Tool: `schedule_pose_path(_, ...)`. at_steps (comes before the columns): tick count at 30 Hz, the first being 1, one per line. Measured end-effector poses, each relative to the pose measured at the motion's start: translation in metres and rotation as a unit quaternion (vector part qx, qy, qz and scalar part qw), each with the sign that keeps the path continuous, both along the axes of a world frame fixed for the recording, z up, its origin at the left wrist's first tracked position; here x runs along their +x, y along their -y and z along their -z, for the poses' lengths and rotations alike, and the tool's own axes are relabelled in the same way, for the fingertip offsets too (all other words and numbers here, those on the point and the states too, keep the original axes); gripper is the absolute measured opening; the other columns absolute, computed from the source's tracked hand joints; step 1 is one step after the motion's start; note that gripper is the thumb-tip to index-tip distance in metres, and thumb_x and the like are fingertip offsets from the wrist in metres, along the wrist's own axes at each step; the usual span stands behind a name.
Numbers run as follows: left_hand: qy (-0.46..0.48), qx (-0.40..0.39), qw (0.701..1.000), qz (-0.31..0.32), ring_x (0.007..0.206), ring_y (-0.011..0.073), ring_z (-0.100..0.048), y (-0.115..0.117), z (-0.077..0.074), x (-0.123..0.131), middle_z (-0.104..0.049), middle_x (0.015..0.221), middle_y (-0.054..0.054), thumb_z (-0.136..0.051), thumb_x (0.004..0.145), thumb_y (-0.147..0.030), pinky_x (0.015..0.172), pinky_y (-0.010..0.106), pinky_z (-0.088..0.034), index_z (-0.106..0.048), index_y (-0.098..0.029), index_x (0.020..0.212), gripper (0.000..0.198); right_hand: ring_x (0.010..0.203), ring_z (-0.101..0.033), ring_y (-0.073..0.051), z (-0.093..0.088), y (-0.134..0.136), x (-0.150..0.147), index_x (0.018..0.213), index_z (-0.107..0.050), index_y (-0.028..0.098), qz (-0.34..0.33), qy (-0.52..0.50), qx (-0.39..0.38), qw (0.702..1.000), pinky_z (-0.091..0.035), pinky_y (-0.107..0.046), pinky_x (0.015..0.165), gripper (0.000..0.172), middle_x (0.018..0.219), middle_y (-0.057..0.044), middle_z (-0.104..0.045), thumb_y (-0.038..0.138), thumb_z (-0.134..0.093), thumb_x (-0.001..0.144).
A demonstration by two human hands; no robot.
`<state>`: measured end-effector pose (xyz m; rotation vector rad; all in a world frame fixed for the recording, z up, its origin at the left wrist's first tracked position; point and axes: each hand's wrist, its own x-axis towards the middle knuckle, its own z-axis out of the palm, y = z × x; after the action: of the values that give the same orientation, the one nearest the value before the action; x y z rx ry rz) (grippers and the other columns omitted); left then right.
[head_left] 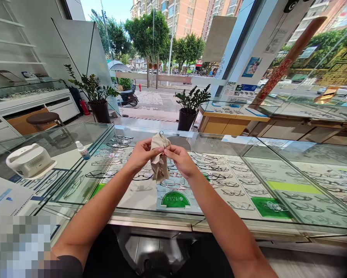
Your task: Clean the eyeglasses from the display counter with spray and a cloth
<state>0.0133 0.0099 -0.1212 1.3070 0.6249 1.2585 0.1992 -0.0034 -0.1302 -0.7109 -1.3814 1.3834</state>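
Note:
Above the glass counter, both hands come together on a beige cleaning cloth (159,170) with a zigzag-cut edge. My left hand (140,155) is closed, thumb and fingers pinching the cloth from its left side. From the other side my right hand (179,158) is closed too, its thumb and fingertips pressed on the cloth's upper right edge. A thin dark wire piece (161,133) sticks out at the top of the cloth. It looks like part of an eyeglasses frame, but the folds hide most of it.
Rows of eyeglasses (214,176) lie inside the glass display counter (179,214). A spray bottle (82,150) and a white device (31,161) stand on the left, near a printed sheet (5,195). Potted plants (187,116) flank the glass doors beyond.

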Motion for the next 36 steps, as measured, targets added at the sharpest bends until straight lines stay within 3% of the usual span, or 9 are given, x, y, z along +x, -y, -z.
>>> schedule_pose_path(7,-0.024,0.021,0.999,-0.026,0.066,0.0141,-0.064,0.001,0.0,0.0,-0.075,0.078,0.003,-0.103,0.061,-0.044,0.063,0.024,-0.052,-0.078,-0.015,0.089,0.048,0.088,-0.062,-0.02,0.003,0.001,0.0,0.09,-0.081,0.021,-0.041,0.029,0.001,0.999,-0.048,-0.037,0.092,0.041,0.089,-0.002,-0.075,0.059,-0.091,0.078)
schedule_pose_path(17,-0.055,0.079,0.987,-0.127,0.054,0.0089,-0.046,0.008,0.001,0.003,-0.058,0.061,-0.002,-0.088,0.078,-0.067,0.052,0.023,-0.039,-0.068,-0.016,0.073,0.055,0.093,-0.064,-0.022,0.004,0.004,-0.007,0.091,-0.082,0.021,-0.086,0.039,0.014,0.995,-0.047,-0.039,0.098,0.042,0.088,-0.003,-0.076,0.061,-0.088,0.08)
schedule_pose_path(23,-0.023,0.055,0.998,-0.035,0.062,0.0135,-0.059,0.0,-0.001,-0.004,-0.07,0.07,0.003,-0.084,0.085,-0.066,0.062,0.025,-0.048,-0.075,-0.015,0.084,0.052,0.089,-0.06,-0.02,0.001,0.0,-0.001,0.077,-0.079,0.021,-0.015,0.012,0.025,1.0,-0.044,-0.036,0.094,0.034,0.086,-0.002,-0.072,0.054,-0.088,0.079)
schedule_pose_path(27,0.002,0.032,0.999,0.021,0.069,0.0145,-0.065,-0.003,-0.001,-0.005,-0.076,0.081,0.005,-0.092,0.08,-0.057,0.067,0.025,-0.053,-0.078,-0.015,0.098,0.048,0.089,-0.059,-0.021,-0.001,-0.002,0.001,0.076,-0.078,0.022,0.015,0.004,0.011,1.0,-0.044,-0.036,0.091,0.034,0.084,-0.002,-0.072,0.054,-0.089,0.077)
schedule_pose_path(32,0.008,0.006,0.999,-0.033,0.067,0.0125,-0.065,0.002,0.002,0.002,-0.075,0.081,0.002,-0.104,0.063,-0.046,0.065,0.023,-0.053,-0.076,-0.016,0.094,0.052,0.087,-0.06,-0.021,0.003,0.002,-0.006,0.079,-0.078,0.021,-0.013,0.01,0.0,1.0,-0.045,-0.037,0.092,0.036,0.083,-0.002,-0.073,0.055,-0.089,0.077)
schedule_pose_path(36,-0.01,0.019,0.994,-0.103,0.054,0.0087,-0.053,0.007,0.003,0.006,-0.065,0.064,-0.002,-0.097,0.069,-0.06,0.052,0.021,-0.042,-0.07,-0.016,0.078,0.052,0.089,-0.061,-0.021,0.006,0.006,-0.013,0.084,-0.079,0.02,-0.054,0.026,0.004,0.998,-0.046,-0.037,0.093,0.035,0.083,-0.002,-0.074,0.053,-0.088,0.079)
